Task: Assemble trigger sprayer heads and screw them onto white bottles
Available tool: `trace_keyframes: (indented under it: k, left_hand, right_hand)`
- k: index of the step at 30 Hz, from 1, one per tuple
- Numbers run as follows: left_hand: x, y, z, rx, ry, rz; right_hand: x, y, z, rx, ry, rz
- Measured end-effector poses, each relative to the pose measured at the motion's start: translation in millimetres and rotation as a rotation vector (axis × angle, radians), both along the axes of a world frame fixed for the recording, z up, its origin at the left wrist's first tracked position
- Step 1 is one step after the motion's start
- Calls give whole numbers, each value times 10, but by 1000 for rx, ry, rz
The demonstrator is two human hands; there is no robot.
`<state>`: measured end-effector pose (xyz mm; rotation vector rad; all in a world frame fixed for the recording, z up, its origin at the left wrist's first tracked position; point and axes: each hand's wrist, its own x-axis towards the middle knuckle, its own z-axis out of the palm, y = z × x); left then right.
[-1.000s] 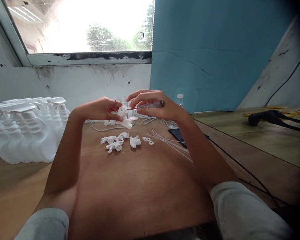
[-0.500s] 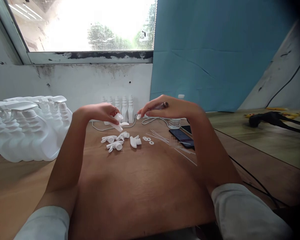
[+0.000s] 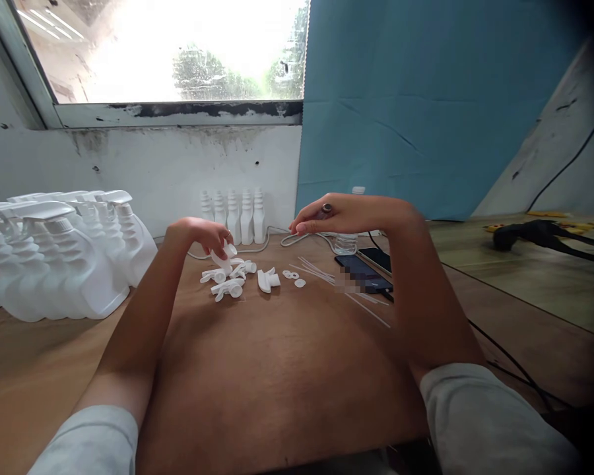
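My left hand (image 3: 204,236) is closed on a white spray trigger head (image 3: 222,262), low over a small pile of similar trigger heads (image 3: 228,288). Another trigger head (image 3: 268,280) lies by itself to the right of the pile. My right hand (image 3: 334,212) hovers above the table with its fingers curled. A dark, pen-like tool (image 3: 326,209) is tucked in it, mostly hidden by the fingers. Below and left of that hand lie several small white washers (image 3: 295,276). Thin white tubes (image 3: 317,272) are spread beside them.
White spray bottles (image 3: 86,264) stand packed together on the left. Several slim white bottles (image 3: 233,221) line the back wall. A phone (image 3: 361,272), a clear water bottle (image 3: 346,244) and a pale cable (image 3: 297,239) are at the right. A black strap-like object (image 3: 529,234) lies far right.
My left hand has come down with the trigger head to the pile. My right hand has moved slightly right; the white piece at its fingertips no longer shows. The nearest washer now looks solid.
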<state>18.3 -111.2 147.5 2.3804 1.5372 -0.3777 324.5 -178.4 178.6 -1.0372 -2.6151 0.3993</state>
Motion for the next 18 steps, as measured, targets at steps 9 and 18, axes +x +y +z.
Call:
trace_keyframes:
  k: [9,18]
  left_hand:
    - [18,216,-169,-151,53,80]
    - [-242,-306,303,196,-176,102]
  right_hand:
    - [-3,-35,30,-20,-91,-49]
    - [37,-15,26,-19,-95,-63]
